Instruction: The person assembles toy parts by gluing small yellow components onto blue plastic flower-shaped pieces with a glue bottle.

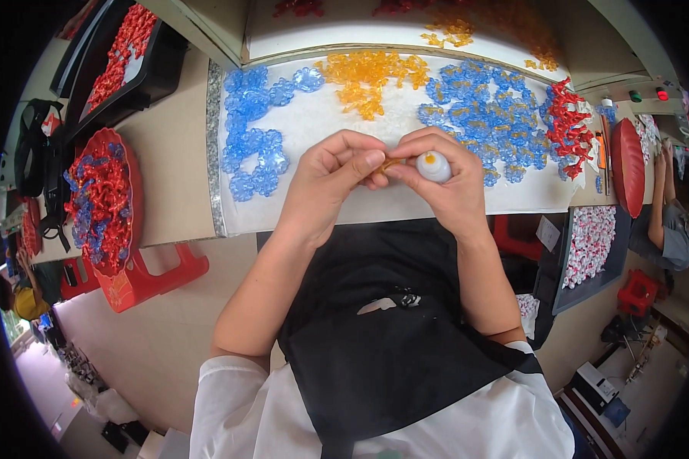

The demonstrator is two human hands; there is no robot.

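The left hand (331, 177) pinches a small amber plastic piece (391, 164); the right hand (453, 182) clasps a rounded white bottle (434, 167), which overtight squeezing might make leak.

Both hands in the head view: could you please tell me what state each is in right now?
Left hand: closed, pinching a small amber piece.
Right hand: closed around a white bottle.

Two hands (320, 182), gripped white bottle (435, 169), orange piece (391, 164)
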